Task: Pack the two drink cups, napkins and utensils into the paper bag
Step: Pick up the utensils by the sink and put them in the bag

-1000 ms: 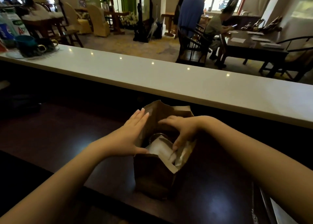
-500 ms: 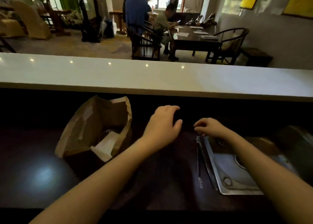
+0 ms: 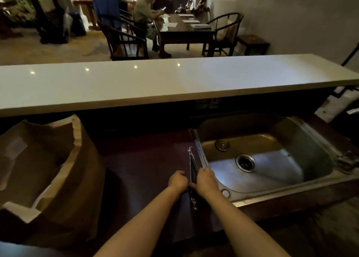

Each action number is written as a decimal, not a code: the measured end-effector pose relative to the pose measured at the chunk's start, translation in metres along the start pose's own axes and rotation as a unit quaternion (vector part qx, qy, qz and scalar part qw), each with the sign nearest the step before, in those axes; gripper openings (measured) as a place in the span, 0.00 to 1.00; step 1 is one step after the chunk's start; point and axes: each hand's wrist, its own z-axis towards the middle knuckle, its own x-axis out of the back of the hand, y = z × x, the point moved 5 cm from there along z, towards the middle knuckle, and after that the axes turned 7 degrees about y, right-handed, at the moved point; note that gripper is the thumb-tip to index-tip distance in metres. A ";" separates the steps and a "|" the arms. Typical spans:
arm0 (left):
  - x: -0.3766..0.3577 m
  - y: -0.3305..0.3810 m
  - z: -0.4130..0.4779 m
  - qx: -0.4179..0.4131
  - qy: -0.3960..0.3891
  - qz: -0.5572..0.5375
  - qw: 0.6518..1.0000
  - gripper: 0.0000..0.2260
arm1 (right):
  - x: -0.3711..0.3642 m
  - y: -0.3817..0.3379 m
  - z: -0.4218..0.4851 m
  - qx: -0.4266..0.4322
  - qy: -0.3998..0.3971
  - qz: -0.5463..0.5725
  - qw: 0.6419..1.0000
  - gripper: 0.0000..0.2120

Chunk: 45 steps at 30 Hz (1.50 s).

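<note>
- The utensils point(image 3: 193, 171), a slim dark wrapped bundle, lay lengthwise on the dark worktop point(image 3: 147, 167), just beside the sink's left rim.
- The right hand point(image 3: 206, 181) was curled over the bundle's right edge, fingers closed on it.
- The left hand point(image 3: 177, 181) pressed against the bundle's left edge with fingers bent; the view was too dim to tell whether it truly gripped or only touched.
- The steel sink point(image 3: 291, 140) sat immediately right of the right hand.
- The paper bag point(image 3: 77, 179) stood open well to the left of the left hand, something white, probably napkins point(image 3: 38, 198), showing inside its mouth.
- A pale raised counter point(image 3: 174, 80) ran beyond both hands.
</note>
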 end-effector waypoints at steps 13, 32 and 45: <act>0.009 0.013 0.010 -0.004 0.033 -0.128 0.991 0.08 | -0.014 -0.010 -0.015 0.059 -0.017 0.094 0.994 0.11; 0.101 0.097 -0.100 -0.230 -0.067 -0.421 0.875 0.11 | 0.046 -0.082 -0.063 -0.158 -0.052 0.838 0.520 0.19; 0.234 0.124 -0.182 -0.501 0.319 0.050 0.803 0.12 | 0.208 -0.226 -0.085 0.315 0.122 0.461 0.821 0.03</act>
